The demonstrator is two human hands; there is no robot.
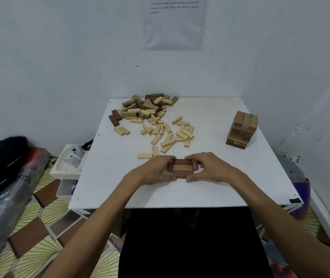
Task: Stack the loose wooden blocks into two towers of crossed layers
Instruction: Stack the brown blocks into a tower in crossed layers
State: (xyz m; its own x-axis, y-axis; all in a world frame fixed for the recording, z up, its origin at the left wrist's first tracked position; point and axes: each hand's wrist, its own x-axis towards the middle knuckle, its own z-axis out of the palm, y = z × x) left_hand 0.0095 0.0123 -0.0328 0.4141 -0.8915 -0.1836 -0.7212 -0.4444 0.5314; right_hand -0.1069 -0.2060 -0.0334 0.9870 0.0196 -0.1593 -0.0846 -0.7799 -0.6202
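A low stack of brown blocks [182, 168] sits near the front of the white table [210, 189]; its top layer is three blocks lying side by side. My left hand [156, 170] grips its left side and my right hand [208, 167] grips its right side, fingers and thumbs curled round the edges. A finished tower [242, 129] of crossed layers stands at the right of the table. A heap of loose light and dark wooden blocks [146, 109] lies at the back left, with light blocks [172, 135] scattered toward the middle.
White walls close in behind and to the right of the table. On the floor at the left are a white tray [67, 163], a black bag [1, 163] and plastic wrap. Two light blocks [149, 154] lie just beyond my left hand.
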